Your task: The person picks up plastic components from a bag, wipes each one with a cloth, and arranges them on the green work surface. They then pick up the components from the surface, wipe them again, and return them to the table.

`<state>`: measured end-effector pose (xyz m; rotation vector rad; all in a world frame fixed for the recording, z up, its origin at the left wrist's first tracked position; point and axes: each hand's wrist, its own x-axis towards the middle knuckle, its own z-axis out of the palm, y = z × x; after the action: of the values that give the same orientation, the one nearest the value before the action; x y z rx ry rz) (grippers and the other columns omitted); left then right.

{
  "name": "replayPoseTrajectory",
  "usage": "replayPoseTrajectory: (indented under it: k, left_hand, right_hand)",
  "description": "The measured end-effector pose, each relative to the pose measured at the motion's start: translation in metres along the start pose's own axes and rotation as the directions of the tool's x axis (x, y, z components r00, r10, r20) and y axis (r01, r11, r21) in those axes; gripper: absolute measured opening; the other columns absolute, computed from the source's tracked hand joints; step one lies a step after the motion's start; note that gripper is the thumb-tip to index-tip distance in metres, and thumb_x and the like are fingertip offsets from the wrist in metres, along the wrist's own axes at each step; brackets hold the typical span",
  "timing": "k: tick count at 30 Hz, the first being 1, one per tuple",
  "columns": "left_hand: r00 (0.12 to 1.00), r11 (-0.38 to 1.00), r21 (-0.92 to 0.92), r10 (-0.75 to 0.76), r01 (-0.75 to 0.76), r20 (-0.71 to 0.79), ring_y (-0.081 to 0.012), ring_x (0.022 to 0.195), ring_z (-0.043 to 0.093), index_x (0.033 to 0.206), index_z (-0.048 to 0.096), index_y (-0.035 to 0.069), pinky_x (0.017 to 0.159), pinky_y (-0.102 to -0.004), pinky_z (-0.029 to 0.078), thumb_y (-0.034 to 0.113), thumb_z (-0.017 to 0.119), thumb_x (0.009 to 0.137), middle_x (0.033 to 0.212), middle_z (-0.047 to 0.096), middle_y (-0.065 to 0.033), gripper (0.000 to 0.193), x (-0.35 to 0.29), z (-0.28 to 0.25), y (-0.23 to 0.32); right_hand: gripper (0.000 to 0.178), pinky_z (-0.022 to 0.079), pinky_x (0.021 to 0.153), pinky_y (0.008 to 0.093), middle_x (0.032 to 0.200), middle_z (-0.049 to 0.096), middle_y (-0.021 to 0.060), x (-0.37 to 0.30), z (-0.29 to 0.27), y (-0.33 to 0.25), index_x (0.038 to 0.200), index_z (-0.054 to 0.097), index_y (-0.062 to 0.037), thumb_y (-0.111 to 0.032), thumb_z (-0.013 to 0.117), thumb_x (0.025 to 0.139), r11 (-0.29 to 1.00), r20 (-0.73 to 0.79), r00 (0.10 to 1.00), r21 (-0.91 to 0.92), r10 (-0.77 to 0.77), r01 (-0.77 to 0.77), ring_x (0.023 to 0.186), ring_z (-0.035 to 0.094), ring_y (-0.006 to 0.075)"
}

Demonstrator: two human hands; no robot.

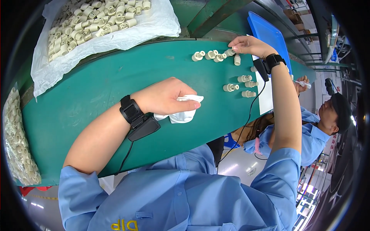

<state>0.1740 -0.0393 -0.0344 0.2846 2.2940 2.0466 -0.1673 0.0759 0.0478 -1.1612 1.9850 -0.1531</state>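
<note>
My left hand [169, 98] is closed around a white cloth [184, 115] over the middle of the green table. Farther right, my right hand [252, 46] reaches to the table's far side, its thumb and fingertips pinching a cream plastic connector [230, 52]. Close by lie more of these small cylindrical connectors: one [198, 56] to the left, one [220, 57] beside the pinched one, and one standing [237, 59] just below. Nearer to me, several more form a loose group around another connector [231, 87]. Each wrist wears a black strap with a small cabled device.
A white-lined box [104, 43] heaped with connectors stands at the far left. A clear bag of connectors [19, 142] lies at the left edge. A blue tray [266, 32] and white paper [266, 96] are on the right. A co-worker [308, 127] sits beyond, holding something small.
</note>
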Motion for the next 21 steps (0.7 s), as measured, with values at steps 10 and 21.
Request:
replayPoseTrajectory:
  k: [10,21]
  left_hand:
    - [1.000,0.998,0.054,0.009,-0.010,0.028,-0.0162,0.056,0.055,0.077,0.063,0.002,0.053,-0.0313,0.041,0.025,0.063,0.092,0.064,0.060,-0.0073,0.027,0.000,-0.001,0.001]
    - [0.999,1.000,0.022,0.012,-0.013,0.035,-0.0171,0.053,0.056,0.076,0.064,0.003,0.050,-0.0304,0.041,0.023,0.063,0.092,0.062,0.060,-0.0070,0.026,-0.004,-0.003,0.002]
  right_hand:
    - [0.050,0.041,0.081,0.0262,0.103,0.065,-0.0007,0.019,-0.008,0.012,0.115,0.062,-0.0114,-0.046,0.072,0.081,0.996,0.120,0.990,0.044,0.070,-0.076,0.098,0.056,0.0111]
    - [0.041,0.041,0.081,0.0283,0.098,0.064,-0.0035,0.026,-0.008,0.013,0.109,0.061,-0.0137,-0.043,0.072,0.082,1.000,0.206,0.978,0.021,0.005,-0.010,0.094,0.054,0.0099]
